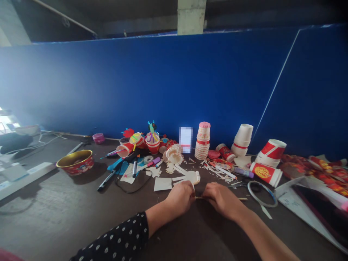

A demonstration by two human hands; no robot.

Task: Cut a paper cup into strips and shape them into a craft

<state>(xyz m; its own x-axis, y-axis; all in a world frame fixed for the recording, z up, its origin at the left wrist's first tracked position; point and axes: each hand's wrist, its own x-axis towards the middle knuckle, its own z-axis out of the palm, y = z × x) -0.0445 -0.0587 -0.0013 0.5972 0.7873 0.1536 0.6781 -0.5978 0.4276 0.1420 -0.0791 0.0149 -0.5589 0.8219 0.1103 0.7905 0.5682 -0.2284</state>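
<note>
A thin wooden stick [199, 198] runs level between my two hands just above the dark table, its far end sticking out to the right of my right hand. My left hand [182, 195] is closed on the stick's left end. Fingers bent, my right hand [220, 198] pinches the stick a short way to the right. Right behind my left hand lies a cut white paper cup piece [190, 177] with strips spread out. A flat white paper piece [162, 184] rests to the left of it.
Behind stand stacked paper cups [202, 145] and white cups [243, 139]. A red-gold bowl [75, 165] is at the left, near markers [108, 180]. Paper scraps and a tape ring [262, 194] lie to the right, beside a white tray [304, 206] holding a dark tablet.
</note>
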